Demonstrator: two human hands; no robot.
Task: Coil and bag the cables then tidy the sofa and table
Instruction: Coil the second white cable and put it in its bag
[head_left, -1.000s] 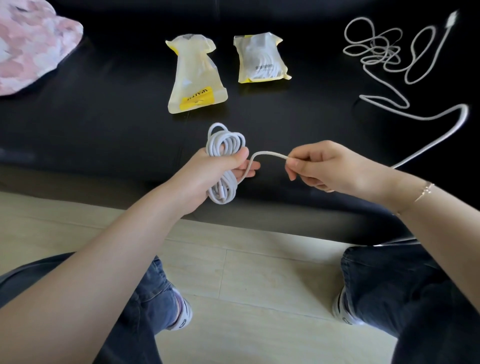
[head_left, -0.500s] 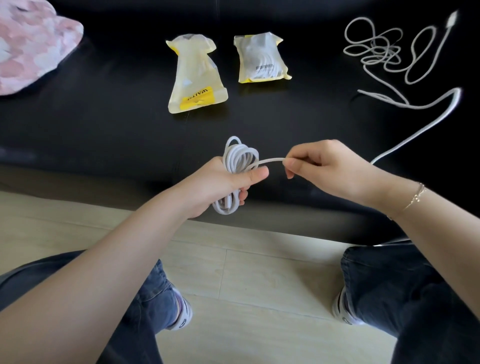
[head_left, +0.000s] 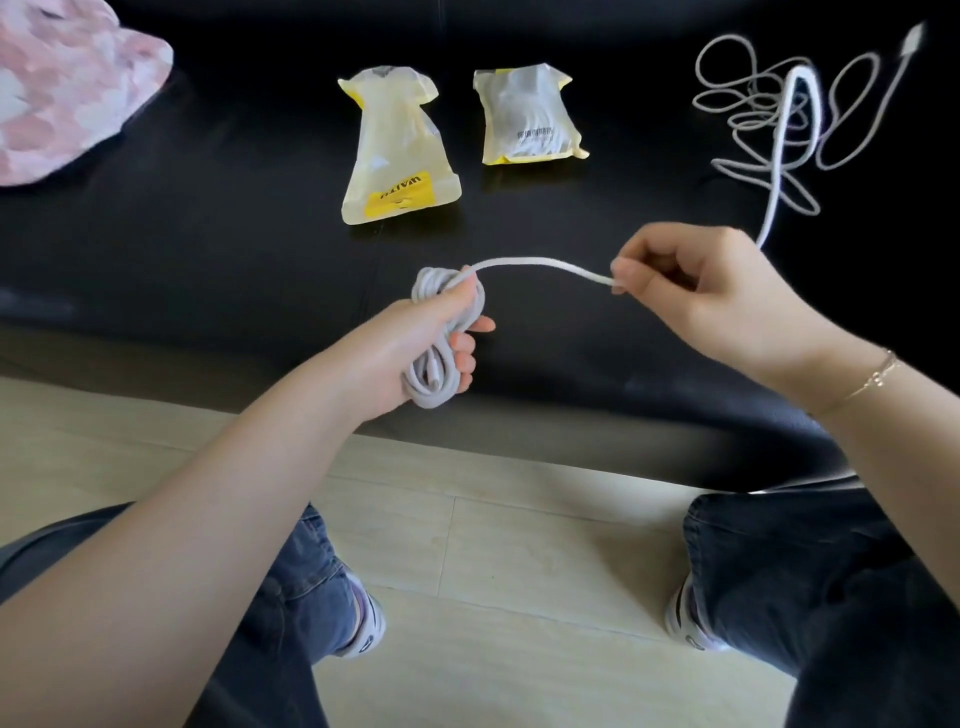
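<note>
Two hands: the left hand (head_left: 415, 338) and the right hand (head_left: 696, 291). Two white cables: one cable (head_left: 540, 264) partly coiled and strung between the hands, one loose cable (head_left: 748, 98) tangled on the black sofa (head_left: 208, 218). Two yellow-edged bags, the left bag (head_left: 397, 150) and the right bag (head_left: 527, 117). One pink cushion (head_left: 62, 88). Two shoes: left shoe (head_left: 366, 631), right shoe (head_left: 685, 621). One bracelet (head_left: 872, 376).

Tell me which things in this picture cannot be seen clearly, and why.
- Coil, head view: the left hand covers its middle, so the loops cannot be counted.
- Cable tail: motion-blurred where it rises behind the right hand.
- Right bag: the print is too small to read.
- Pink cloth: cut off by the left edge.
</note>
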